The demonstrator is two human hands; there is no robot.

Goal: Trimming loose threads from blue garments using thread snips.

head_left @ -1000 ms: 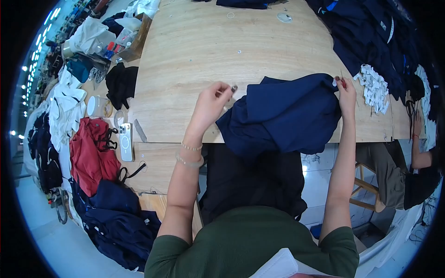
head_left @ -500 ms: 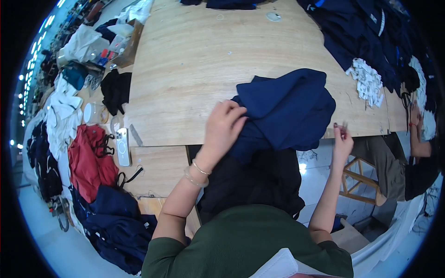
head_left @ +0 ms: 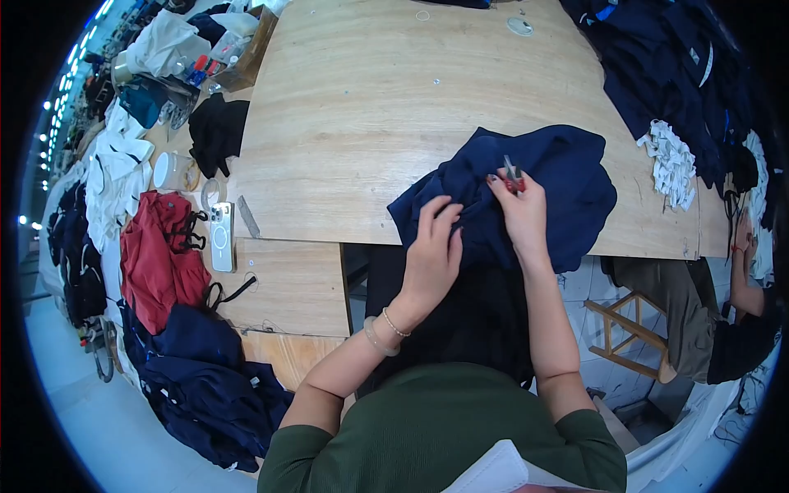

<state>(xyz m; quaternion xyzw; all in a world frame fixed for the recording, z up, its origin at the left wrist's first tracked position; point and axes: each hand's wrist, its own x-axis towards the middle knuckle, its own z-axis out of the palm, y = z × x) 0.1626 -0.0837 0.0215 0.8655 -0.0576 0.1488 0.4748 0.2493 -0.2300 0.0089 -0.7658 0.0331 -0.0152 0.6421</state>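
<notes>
A bunched navy garment (head_left: 571, 185) lies on the near edge of the wooden table, partly hanging over it toward my lap. My left hand (head_left: 433, 251) rests on the cloth's left part, fingers apart and slightly bent, with no fold plainly gripped. Over the middle of the garment, my right hand (head_left: 522, 209) is closed around small thread snips (head_left: 514, 174). Their red handles sit in my fingers, and the metal blades point away from me.
White fabric scraps (head_left: 670, 164) and a navy cloth pile (head_left: 657, 74) lie at the right. At the left are a phone (head_left: 221, 237), a metal ruler (head_left: 247, 217) and a red garment (head_left: 164, 263). Another person's hand (head_left: 744, 238) shows far right beside a wooden stool (head_left: 633, 337).
My right hand has come left from beside the table edge to over the garment, with the snips. My left hand has shifted right and nearer, and the cloth is spread differently.
</notes>
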